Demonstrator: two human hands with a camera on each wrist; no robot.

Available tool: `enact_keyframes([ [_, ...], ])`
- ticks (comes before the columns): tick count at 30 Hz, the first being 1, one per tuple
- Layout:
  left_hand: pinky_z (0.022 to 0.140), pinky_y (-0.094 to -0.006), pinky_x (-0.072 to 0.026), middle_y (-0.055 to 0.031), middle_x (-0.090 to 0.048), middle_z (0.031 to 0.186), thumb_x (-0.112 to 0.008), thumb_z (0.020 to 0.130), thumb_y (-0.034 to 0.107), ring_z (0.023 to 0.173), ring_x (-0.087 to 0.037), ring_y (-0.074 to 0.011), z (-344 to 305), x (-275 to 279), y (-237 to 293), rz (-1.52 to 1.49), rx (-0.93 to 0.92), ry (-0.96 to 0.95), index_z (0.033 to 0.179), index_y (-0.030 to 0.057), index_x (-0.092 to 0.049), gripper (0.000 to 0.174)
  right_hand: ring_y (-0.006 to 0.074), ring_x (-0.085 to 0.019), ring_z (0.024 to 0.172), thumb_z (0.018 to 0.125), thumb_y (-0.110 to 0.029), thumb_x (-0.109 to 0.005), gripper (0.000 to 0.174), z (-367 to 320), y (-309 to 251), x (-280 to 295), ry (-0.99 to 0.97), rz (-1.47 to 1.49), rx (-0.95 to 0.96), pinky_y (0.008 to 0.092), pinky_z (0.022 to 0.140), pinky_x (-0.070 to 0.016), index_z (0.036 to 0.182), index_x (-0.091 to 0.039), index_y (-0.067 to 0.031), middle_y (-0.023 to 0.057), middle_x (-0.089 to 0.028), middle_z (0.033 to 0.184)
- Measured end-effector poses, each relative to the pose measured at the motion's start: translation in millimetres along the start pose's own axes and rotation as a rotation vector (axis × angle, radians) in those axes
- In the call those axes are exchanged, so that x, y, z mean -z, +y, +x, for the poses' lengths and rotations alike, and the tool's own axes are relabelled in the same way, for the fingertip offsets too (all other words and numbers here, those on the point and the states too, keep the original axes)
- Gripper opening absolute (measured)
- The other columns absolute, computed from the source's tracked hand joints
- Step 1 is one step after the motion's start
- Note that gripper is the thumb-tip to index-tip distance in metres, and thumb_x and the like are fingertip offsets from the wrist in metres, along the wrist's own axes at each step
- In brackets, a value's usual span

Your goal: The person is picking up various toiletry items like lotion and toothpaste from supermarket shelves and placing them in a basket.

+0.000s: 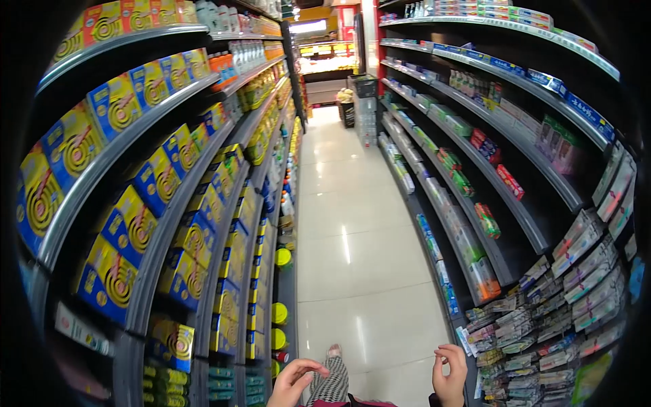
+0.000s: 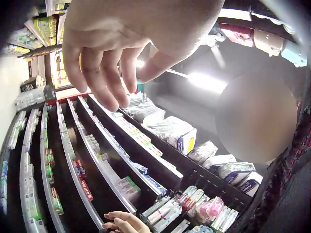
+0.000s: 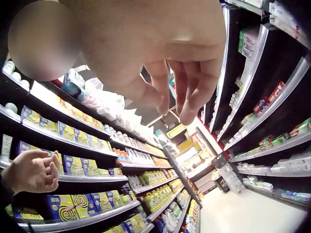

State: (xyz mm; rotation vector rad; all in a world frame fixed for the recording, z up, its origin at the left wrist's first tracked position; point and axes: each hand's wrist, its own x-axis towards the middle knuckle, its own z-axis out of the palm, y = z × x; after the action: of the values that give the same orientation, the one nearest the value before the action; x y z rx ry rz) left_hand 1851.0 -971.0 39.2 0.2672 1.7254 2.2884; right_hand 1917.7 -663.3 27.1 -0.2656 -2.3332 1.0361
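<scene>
Low in the head view, my left hand [image 1: 296,381] hovers over the aisle floor with loosely bent fingers and nothing in them. My right hand [image 1: 450,373] is raised a little way to its right, fingers relaxed and also bare. Blue and yellow boxes with a spiral print [image 1: 112,271] line the shelves on the left, nearest to the left hand. Hanging packs of toothbrushes [image 1: 522,325] fill the rack beside the right hand. In the left wrist view the left hand's fingers [image 2: 99,80] droop loosely; the right wrist view shows the right hand's fingers [image 3: 192,92] slack too.
A pale tiled floor [image 1: 352,264] runs between two tall shelf rows. Toothpaste boxes [image 1: 508,182] stand on the right shelves [image 1: 475,169]. Yellow-lidded containers [image 1: 279,313] sit low on the left. Dark crates [image 1: 363,87] stand at the far end of the aisle.
</scene>
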Motion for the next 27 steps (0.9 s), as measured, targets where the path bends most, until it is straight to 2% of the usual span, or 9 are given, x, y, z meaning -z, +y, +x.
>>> enact_keyframes([
  [4,0.094,-0.0391,-0.0446,-0.0181,-0.062,0.102,-0.049,0.090,0.003,0.100,-0.060,-0.0268,74,25,-21,-0.002,0.007,-0.137,0.109,-0.0050,-0.051,0.021,0.0271,-0.062,0.086,0.077,0.003,-0.059,0.017,43,3,-35,0.064,-0.038,-0.043,0.0317,0.064,-0.0513,0.092,-0.062,-0.0036,0.0136,-0.060,0.098],
  [5,0.094,-0.0392,-0.0445,-0.0180,-0.062,0.103,-0.049,0.090,0.004,0.100,-0.060,-0.0268,94,33,-22,-0.013,0.013,-0.149,0.109,-0.0049,-0.052,0.020,0.0321,-0.060,0.093,0.082,0.002,-0.059,0.021,52,-8,-37,0.031,-0.165,0.078,0.0357,0.080,-0.0479,0.102,-0.060,-0.0006,0.0174,-0.061,0.100],
  [8,0.093,-0.0379,-0.0452,-0.0168,-0.063,0.100,-0.048,0.089,0.002,0.098,-0.061,-0.0253,155,54,-8,-0.051,-0.027,-0.153,0.105,-0.0047,-0.054,0.018,0.0332,-0.057,0.099,0.082,0.007,-0.052,0.021,110,-30,-81,-0.021,-0.077,0.064,0.0356,0.084,-0.0459,0.100,-0.059,0.0002,0.0191,-0.059,0.102],
  [10,0.088,-0.0314,-0.0449,-0.0097,-0.061,0.100,-0.052,0.090,0.005,0.097,-0.059,-0.0187,187,67,11,0.025,0.088,-0.054,0.108,-0.0008,-0.055,0.018,0.0325,-0.059,0.095,0.083,0.005,-0.053,0.020,154,-38,-115,-0.035,-0.084,0.156,0.0351,0.081,-0.0468,0.101,-0.060,-0.0005,0.0183,-0.060,0.103],
  [11,0.088,-0.0309,-0.0455,-0.0098,-0.062,0.100,-0.050,0.090,0.001,0.097,-0.060,-0.0189,205,78,7,0.028,-0.003,-0.048,0.108,-0.0008,-0.056,0.019,0.0325,-0.059,0.094,0.083,0.004,-0.053,0.019,176,-44,-131,-0.088,-0.069,0.161,0.0349,0.081,-0.0470,0.101,-0.060,-0.0010,0.0181,-0.060,0.103],
  [18,0.088,-0.0304,-0.0446,-0.0092,-0.061,0.098,-0.048,0.093,0.002,0.094,-0.059,-0.0184,321,143,-10,0.002,-0.079,0.125,0.104,-0.0002,-0.056,0.014,0.0341,-0.060,0.092,0.084,0.001,-0.054,0.016,294,-60,-225,-0.235,-0.044,0.263,0.0360,0.078,-0.0481,0.099,-0.061,-0.0018,0.0184,-0.061,0.101],
  [24,0.086,-0.0301,-0.0448,-0.0097,-0.061,0.096,-0.047,0.093,0.001,0.092,-0.059,-0.0183,403,154,2,0.061,-0.014,0.149,0.100,0.0000,-0.056,0.011,0.0357,-0.060,0.096,0.084,0.003,-0.054,0.015,369,-28,-270,-0.254,-0.058,0.176,0.0364,0.080,-0.0484,0.096,-0.061,-0.0001,0.0184,-0.061,0.104],
  [25,0.086,-0.0301,-0.0448,-0.0097,-0.061,0.096,-0.047,0.093,0.001,0.092,-0.059,-0.0183,420,154,1,0.066,-0.005,0.150,0.100,0.0000,-0.056,0.011,0.0316,-0.060,0.081,0.084,-0.002,-0.058,0.015,387,-21,-279,-0.203,-0.079,0.304,0.0359,0.070,-0.0488,0.099,-0.058,-0.0019,0.0157,-0.061,0.092],
  [27,0.084,-0.0300,-0.0453,-0.0092,-0.062,0.094,-0.047,0.093,0.001,0.090,-0.059,-0.0180,454,153,-1,0.124,-0.023,0.157,0.100,0.0003,-0.056,0.011,0.0299,-0.062,0.083,0.080,-0.001,-0.059,0.015,421,8,-298,-0.232,-0.030,0.249,0.0348,0.069,-0.0505,0.095,-0.061,-0.0030,0.0140,-0.061,0.094],
])
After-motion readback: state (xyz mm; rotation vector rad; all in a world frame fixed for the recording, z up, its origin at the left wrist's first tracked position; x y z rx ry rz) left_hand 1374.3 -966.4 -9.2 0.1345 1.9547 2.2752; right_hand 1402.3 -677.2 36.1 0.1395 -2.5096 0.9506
